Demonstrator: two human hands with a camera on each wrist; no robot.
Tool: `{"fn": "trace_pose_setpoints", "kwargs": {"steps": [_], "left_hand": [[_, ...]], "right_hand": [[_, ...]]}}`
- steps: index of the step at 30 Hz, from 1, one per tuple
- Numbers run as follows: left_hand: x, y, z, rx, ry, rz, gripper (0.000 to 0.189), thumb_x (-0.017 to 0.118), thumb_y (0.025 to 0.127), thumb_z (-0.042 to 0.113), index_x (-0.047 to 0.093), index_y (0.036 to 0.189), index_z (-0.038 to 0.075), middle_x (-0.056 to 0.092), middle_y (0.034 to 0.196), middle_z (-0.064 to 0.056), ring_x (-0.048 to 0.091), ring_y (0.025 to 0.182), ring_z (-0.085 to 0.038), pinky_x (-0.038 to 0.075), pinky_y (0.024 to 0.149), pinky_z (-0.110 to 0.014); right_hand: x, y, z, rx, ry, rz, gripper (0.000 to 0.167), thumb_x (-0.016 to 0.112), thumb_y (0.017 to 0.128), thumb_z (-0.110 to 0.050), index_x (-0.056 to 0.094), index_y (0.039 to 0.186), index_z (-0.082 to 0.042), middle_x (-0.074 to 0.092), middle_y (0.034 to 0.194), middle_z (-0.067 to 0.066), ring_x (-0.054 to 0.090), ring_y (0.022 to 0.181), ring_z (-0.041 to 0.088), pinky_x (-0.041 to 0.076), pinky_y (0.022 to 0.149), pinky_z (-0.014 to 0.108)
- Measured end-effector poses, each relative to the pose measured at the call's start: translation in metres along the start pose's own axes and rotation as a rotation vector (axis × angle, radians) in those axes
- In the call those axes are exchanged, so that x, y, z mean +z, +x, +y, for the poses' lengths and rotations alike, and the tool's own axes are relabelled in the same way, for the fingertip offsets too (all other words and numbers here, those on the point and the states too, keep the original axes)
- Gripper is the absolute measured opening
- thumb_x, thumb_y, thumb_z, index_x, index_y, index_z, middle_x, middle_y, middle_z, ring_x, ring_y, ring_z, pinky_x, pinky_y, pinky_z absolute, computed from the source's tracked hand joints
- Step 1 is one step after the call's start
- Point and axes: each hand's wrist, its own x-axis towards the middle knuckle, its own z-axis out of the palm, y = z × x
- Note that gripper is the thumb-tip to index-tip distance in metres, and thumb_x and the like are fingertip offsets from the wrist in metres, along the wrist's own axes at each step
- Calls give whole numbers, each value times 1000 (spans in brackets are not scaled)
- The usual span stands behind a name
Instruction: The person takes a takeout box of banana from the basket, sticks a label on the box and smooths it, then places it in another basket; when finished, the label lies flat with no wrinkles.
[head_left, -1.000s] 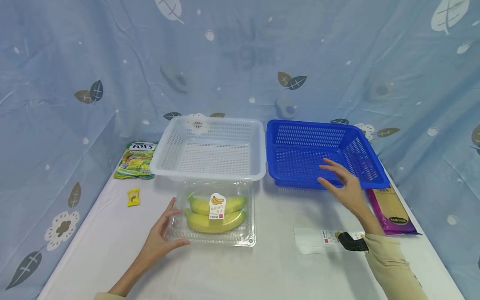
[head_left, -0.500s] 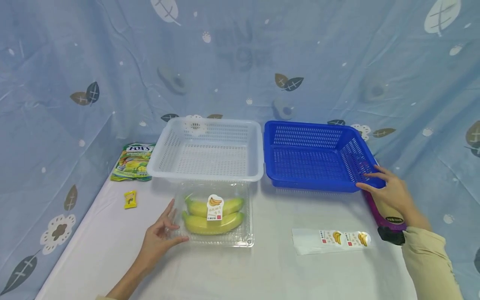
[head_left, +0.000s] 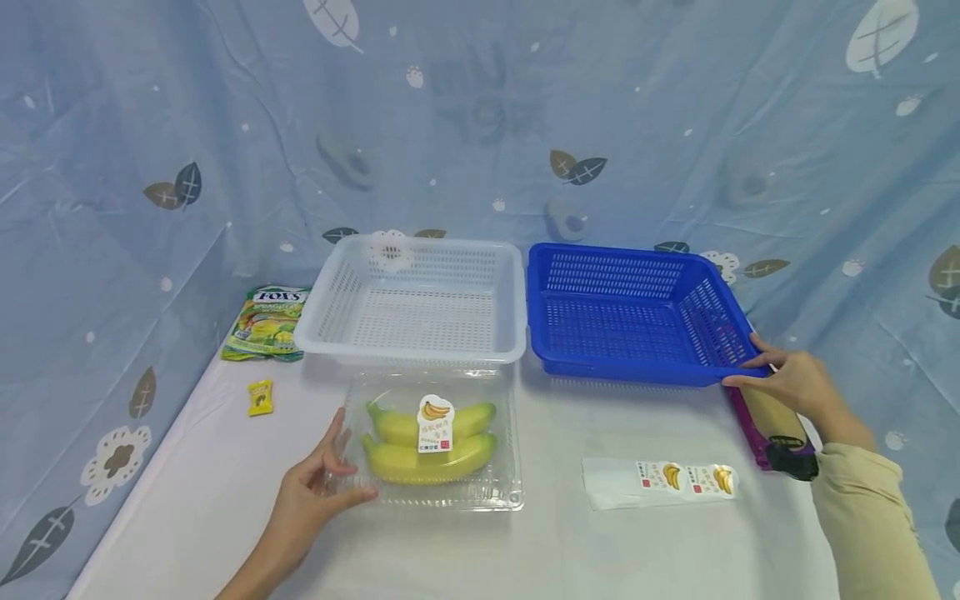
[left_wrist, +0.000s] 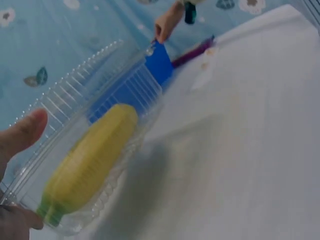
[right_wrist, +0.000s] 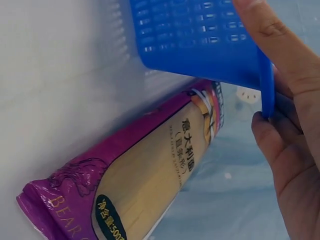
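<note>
My left hand (head_left: 311,492) grips the left edge of a clear plastic clamshell box (head_left: 506,425) with two bananas (head_left: 431,460) inside and a banana label (head_left: 436,423) on its lid. In the left wrist view the thumb is above the box edge and a finger below, and a shadow lies on the table under the box (left_wrist: 142,82). At the far right, my right hand (head_left: 798,383) pinches the right front corner of the blue basket's rim (head_left: 637,371). The right wrist view has the thumb inside the rim (right_wrist: 267,85) and fingers outside. The basket holds nothing visible.
Left of the blue basket stands a white basket (head_left: 412,348). A green candy bag (head_left: 266,323) and a small yellow candy (head_left: 260,398) lie at left. A purple spaghetti pack (right_wrist: 145,170) lies partly under my right hand. A strip of banana labels (head_left: 660,483) lies front right.
My right hand has moved right from over the blue basket and taken hold of its rim corner. The banana box has shifted slightly toward me with my left hand.
</note>
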Motion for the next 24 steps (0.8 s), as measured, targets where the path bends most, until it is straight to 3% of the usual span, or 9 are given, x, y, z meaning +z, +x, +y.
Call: {"fn": "trace_pose_setpoints", "kwargs": {"steps": [4, 10, 18, 24], "left_hand": [[3, -6, 21, -20, -1, -3, 37, 81, 71, -1, 51, 89, -11, 17, 159, -5, 23, 141, -36, 31, 102, -18], [4, -1, 49, -8, -103, -19, 33, 80, 71, -3, 50, 86, -8, 18, 159, -1, 23, 142, -32, 22, 108, -43], [14, 19, 74, 60, -184, -57, 28, 77, 74, -6, 51, 85, -7, 16, 160, -3, 18, 143, -32, 15, 111, -57], [35, 46, 81, 106, -186, -82, 25, 76, 75, -6, 52, 85, -3, 14, 160, -3, 19, 144, -31, 17, 112, -55]], "right_hand": [[3, 0, 1, 0, 0, 23, 68, 79, 75, -48, 67, 109, 10, 35, 137, 34, 28, 56, 17, 25, 45, 29], [5, -1, 1, -13, 6, 29, 65, 80, 74, -46, 69, 105, 9, 37, 136, 34, 24, 50, 12, 25, 44, 27], [2, 2, 2, -52, -15, 46, 53, 84, 70, -41, 73, 95, 4, 43, 135, 29, 20, 46, 7, 24, 41, 25], [-2, 3, 2, -48, -16, 42, 57, 84, 68, -46, 73, 95, 4, 42, 135, 29, 21, 47, 7, 25, 42, 25]]}}
